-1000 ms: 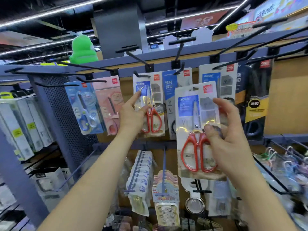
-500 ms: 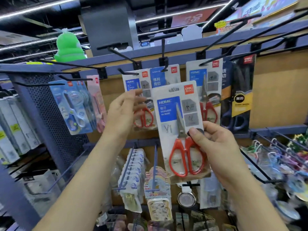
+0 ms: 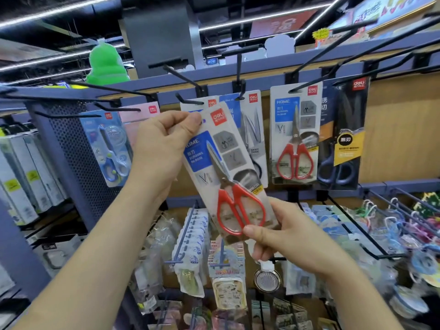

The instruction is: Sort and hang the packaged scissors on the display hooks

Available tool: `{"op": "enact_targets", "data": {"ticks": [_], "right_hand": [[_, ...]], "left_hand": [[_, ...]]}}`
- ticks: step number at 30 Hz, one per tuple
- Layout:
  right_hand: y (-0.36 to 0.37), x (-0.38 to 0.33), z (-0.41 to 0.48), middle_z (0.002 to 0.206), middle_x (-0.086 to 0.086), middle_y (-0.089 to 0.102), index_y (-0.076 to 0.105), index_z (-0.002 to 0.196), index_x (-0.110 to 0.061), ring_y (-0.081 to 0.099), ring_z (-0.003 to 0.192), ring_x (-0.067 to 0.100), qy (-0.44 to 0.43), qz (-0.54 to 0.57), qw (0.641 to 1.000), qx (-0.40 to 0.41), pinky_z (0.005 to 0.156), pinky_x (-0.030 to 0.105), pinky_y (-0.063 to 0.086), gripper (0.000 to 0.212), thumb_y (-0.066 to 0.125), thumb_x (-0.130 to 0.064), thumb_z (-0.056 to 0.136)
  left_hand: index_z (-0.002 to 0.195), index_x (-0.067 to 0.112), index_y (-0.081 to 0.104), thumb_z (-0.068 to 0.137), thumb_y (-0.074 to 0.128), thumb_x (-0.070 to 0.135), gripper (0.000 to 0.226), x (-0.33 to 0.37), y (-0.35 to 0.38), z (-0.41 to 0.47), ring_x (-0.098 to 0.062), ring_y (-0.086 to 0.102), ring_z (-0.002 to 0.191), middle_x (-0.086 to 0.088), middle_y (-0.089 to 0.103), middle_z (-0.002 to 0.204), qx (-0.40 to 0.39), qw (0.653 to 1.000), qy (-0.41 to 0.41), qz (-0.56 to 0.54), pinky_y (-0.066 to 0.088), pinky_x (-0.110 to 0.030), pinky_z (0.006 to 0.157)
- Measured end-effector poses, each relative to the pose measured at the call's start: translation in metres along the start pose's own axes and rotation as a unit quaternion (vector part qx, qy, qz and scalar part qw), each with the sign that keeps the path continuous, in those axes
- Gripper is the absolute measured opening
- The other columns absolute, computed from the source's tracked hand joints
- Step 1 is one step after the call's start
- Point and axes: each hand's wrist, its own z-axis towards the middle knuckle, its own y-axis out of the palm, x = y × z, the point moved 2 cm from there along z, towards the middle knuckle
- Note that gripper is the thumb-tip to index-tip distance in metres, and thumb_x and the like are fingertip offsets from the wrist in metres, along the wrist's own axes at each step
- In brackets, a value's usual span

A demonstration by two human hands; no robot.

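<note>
Card backing of the red-handled scissors pack point(image 3: 223, 172) seemed light and bendy, safest held at edges; left hand point(image 3: 162, 148) pinched its top corner, right hand point(image 3: 273, 234) its bottom, tilted just below the black wire hook point(image 3: 188, 100).

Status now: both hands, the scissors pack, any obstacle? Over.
Left hand pinches red scissors pack top. Right hand grips bottom. Pack tilted, not hung. Hook holds another pack.
</note>
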Motion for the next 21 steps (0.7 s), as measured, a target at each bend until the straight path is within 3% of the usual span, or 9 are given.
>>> {"op": "enact_targets", "data": {"ticks": [4,6,8,13,16,21], "right_hand": [[-0.001,0.003,0.003,0.077,0.004,0.072,0.067,0.098,-0.017,0.07,0.067,0.024,-0.015,0.012,0.997,0.071,0.062,0.029,0.058,0.005,0.067,-0.017,0.094],[0.003,-0.001,0.006,0.084,0.007,0.072,0.065,0.099,-0.014,0.069,0.067,0.023,-0.023,0.062,0.995,0.069,0.062,0.028,0.057,0.018,0.061,-0.03,0.094],[0.011,-0.009,0.013,0.081,0.003,0.071,0.062,0.101,-0.008,0.067,0.064,0.02,-0.033,0.105,0.992,0.064,0.059,0.026,0.056,0.032,0.054,-0.038,0.091],[0.035,-0.026,0.038,0.079,0.013,0.068,0.062,0.094,-0.005,0.065,0.053,0.016,-0.053,0.146,0.984,0.086,0.049,0.024,0.055,0.023,0.05,-0.024,0.101],[0.044,-0.029,0.044,0.078,0.016,0.065,0.061,0.092,-0.004,0.064,0.05,0.018,-0.038,0.177,0.981,0.073,0.046,0.024,0.055,0.024,0.05,-0.023,0.102],[0.048,-0.025,0.043,0.071,0.01,0.07,0.064,0.092,-0.004,0.065,0.049,0.019,-0.019,0.218,0.974,0.059,0.044,0.023,0.054,0.026,0.051,-0.025,0.101]], "left_hand": [[0.084,0.019,0.067,0.089,0.065,0.02,0.006,0.01,0.003,0.0,-0.005,0.07,0.063,0.01,0.073,0.07,-0.053,0.997,0.018,0.052,0.046,-0.013,0.042],[0.086,0.023,0.069,0.087,0.069,0.021,0.002,0.014,-0.002,0.006,-0.009,0.071,0.075,0.008,0.075,0.08,-0.054,0.994,0.065,0.075,0.054,-0.02,0.056],[0.085,0.028,0.071,0.088,0.071,0.022,0.007,0.02,-0.011,0.013,-0.011,0.071,0.082,0.008,0.074,0.085,-0.025,0.989,0.119,0.085,0.058,-0.026,0.069],[0.081,0.04,0.069,0.083,0.071,0.035,0.006,0.03,-0.028,0.029,-0.012,0.068,0.087,0.015,0.071,0.086,0.082,0.962,0.216,0.142,0.058,-0.042,0.084],[0.08,0.035,0.071,0.083,0.072,0.032,0.005,0.027,-0.032,0.04,-0.019,0.07,0.091,0.007,0.073,0.089,0.078,0.971,0.17,0.147,0.058,-0.047,0.086],[0.081,0.017,0.071,0.087,0.071,0.011,0.008,0.03,-0.029,0.047,-0.018,0.072,0.079,0.001,0.076,0.078,-0.005,0.997,0.046,0.066,0.06,-0.037,0.074]]}}
